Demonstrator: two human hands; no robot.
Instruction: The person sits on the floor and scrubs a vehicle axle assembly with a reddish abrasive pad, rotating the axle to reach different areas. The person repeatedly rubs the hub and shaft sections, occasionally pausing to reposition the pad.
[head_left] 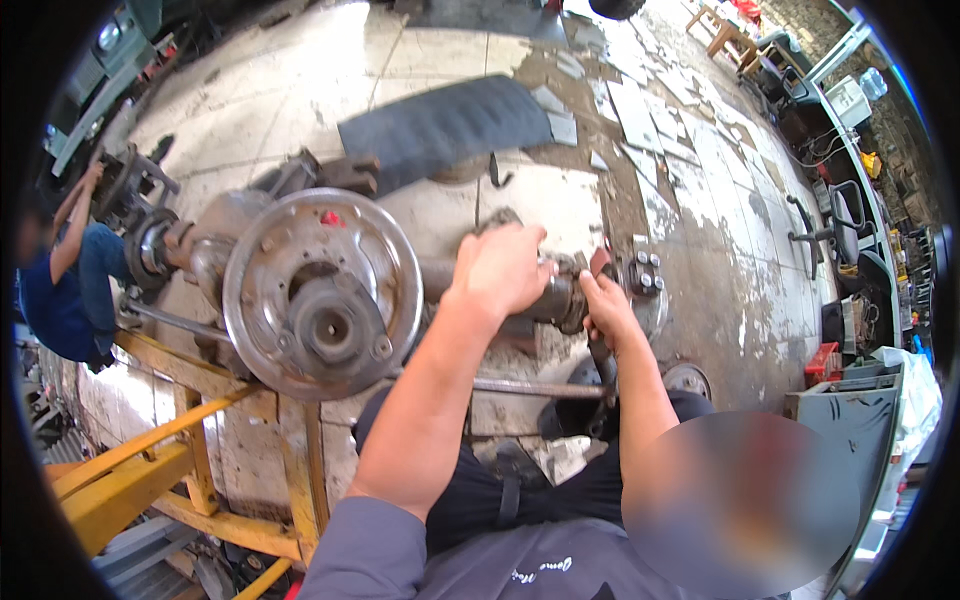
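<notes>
A vehicle axle (437, 276) stretches left to right in front of me, greasy and metallic. My left hand (503, 268) lies over its tube with curled fingers; whatever they grip is hidden from above. A little farther right, my right hand (610, 308) is closed by the axle's right end, with a flat reddish-brown piece (599, 261) at its thumb. Several shiny studs or nuts (646, 272) stick out just beyond that hand. Left of my hands, a large round metal brake backing plate (255, 245) with a hub (333, 330) at its centre faces me.
A yellow metal frame (180, 490) stands at the lower left. A co-worker in blue (60, 300) crouches at the far left, hands on another metal part (130, 185). A dark curved sheet (450, 130) and broken tiles (640, 115) lie on the floor. A grey cabinet (850, 420) stands right.
</notes>
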